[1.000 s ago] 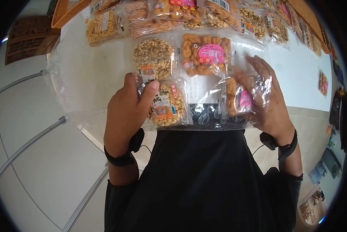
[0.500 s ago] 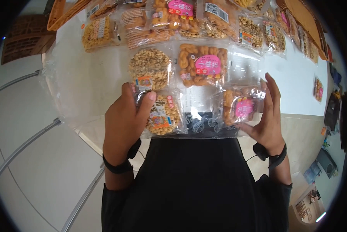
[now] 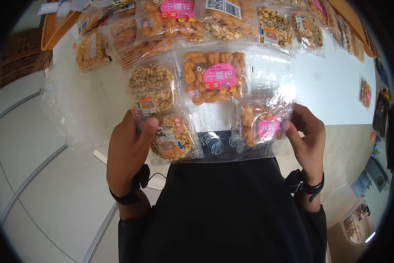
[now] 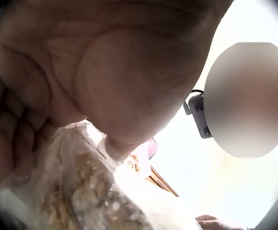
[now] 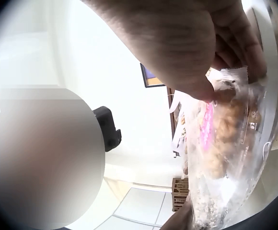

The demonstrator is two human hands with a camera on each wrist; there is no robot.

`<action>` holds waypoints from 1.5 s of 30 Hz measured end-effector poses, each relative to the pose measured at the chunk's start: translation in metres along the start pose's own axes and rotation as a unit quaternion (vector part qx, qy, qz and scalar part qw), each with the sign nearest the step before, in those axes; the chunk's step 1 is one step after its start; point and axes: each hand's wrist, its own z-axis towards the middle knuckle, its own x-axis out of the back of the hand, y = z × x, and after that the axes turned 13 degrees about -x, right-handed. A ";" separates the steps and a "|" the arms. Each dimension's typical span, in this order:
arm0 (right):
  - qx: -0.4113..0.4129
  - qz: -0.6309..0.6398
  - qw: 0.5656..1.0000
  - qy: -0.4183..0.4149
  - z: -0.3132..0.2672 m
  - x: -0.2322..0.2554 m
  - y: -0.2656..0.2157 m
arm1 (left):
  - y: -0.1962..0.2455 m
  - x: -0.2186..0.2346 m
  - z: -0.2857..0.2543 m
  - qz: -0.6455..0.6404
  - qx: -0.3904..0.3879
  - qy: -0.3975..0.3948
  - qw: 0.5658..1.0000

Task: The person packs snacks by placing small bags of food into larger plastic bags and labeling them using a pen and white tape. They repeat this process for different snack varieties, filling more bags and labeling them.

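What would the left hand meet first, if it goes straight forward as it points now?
Probably the upper packet with the round snack, just ahead of the left hand; its fingertips are hidden, so whether they would touch it or slide under is unclear.

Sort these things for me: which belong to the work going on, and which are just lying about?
Likely in use:
Nut pack in the left hand
Small pink-labelled pack in the right hand
Upper nut pack and large pink-labelled pack, between the hands

Apparently lying about:
Heaped packs beyond
Lone pack, far right
Wicker basket
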 end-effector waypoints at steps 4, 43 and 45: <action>-0.007 -0.037 0.999 -0.033 0.003 -0.003 -0.010 | -0.002 0.001 0.002 0.007 -0.012 -0.001 1.000; 0.084 -0.086 0.895 0.429 0.025 0.173 0.078 | -0.015 0.014 0.008 -0.007 -0.042 -0.037 0.998; 0.073 -0.186 0.846 0.494 0.043 0.219 0.095 | -0.015 0.009 0.006 -0.006 -0.061 -0.010 0.998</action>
